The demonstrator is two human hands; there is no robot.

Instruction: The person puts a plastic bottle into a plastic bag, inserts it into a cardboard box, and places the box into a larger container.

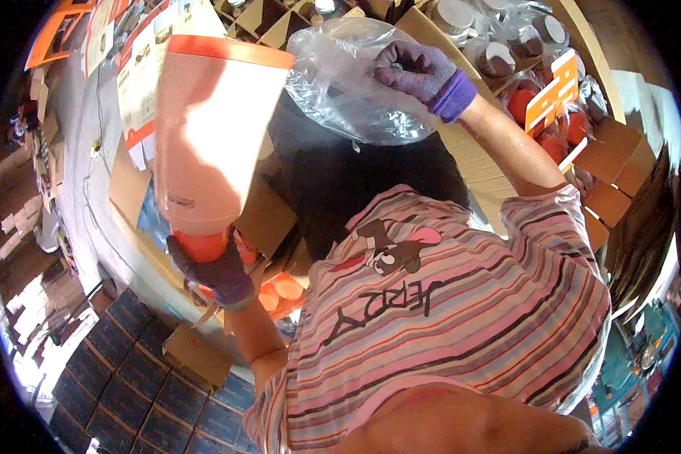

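My left hand (218, 271), in a dark purple-grey glove, is wrapped around the narrow orange end of a large tapered plastic container (212, 136). The container is pale and pinkish, with an orange band at its wide far end, and strong sunlight falls across it. Farther right, my right hand (424, 76), in a similar glove with a purple cuff, has its fingers curled and pinched on a clear plastic bag (356, 98). The bag hangs loose and crumpled below and left of that hand, apart from my left hand.
Printed cards with orange edges (147, 72) stand behind the container. At the far right, a large carton (598, 57) holds bagged grey and red-orange parts and an orange-white card (552, 94). Orange round pieces (282, 289) lie near my left wrist. Stacked dark boxes (129, 397) fill the lower left.
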